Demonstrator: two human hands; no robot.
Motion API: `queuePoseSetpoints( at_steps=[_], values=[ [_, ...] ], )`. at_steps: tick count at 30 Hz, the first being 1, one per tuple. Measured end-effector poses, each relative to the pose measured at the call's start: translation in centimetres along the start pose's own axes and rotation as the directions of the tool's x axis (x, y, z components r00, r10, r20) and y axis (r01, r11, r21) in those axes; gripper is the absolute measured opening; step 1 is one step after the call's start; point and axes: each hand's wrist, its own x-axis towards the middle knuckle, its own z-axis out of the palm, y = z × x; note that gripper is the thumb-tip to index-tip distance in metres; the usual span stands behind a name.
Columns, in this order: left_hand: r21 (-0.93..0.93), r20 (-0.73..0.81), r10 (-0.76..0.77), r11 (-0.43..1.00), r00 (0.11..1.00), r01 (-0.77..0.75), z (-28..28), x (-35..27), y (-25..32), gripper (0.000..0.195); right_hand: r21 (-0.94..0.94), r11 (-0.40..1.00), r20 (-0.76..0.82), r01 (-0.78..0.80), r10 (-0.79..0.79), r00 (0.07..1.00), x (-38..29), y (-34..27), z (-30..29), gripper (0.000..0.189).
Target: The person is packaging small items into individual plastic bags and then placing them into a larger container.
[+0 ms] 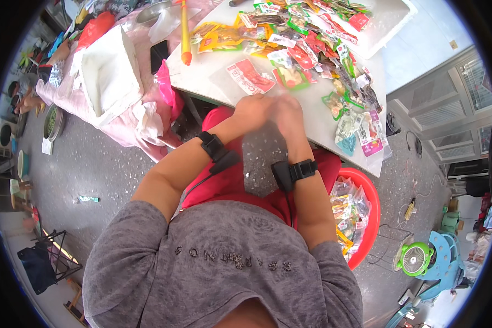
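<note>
My left hand (252, 110) and my right hand (288, 115) meet at the near edge of a white tabletop (320, 119). Both are bent inward, their fingers close together and blurred by motion. Whatever the fingers may hold cannot be made out. Just beyond them lies a red-and-white printed food packet (251, 77), on or inside a clear plastic bag (221, 80). To its right is a green-edged vacuum packet (292, 77) of pale food. A heap of small sealed snack packets (307, 49) spreads farther back. Each wrist wears a black strap with a device.
A white foam box (387, 28) stands at the table's back right. By my right thigh, a red tub (375, 217) holds bagged packets. At left, a pink cloth (119, 135) carries a foam box (110, 74) and a black phone (159, 56). A yellow-orange stick (185, 33) lies nearby.
</note>
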Motion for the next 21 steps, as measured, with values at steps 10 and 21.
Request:
queuePoseSetpoints(
  at_steps=[10,21],
  values=[
    [0.134,0.041,-0.056,0.99,0.998,0.05,0.7,6.0,-0.7,0.024,-0.893,0.164,0.199,0.418,-0.689,0.697,-1.1,-0.9,-3.2,0.016],
    [0.087,0.233,-0.337,0.941,0.912,0.326,2.8,8.4,-1.8,0.045,-0.884,0.185,0.193,0.43,-0.693,0.695,-1.4,-0.5,-3.1,0.016]
  ],
)
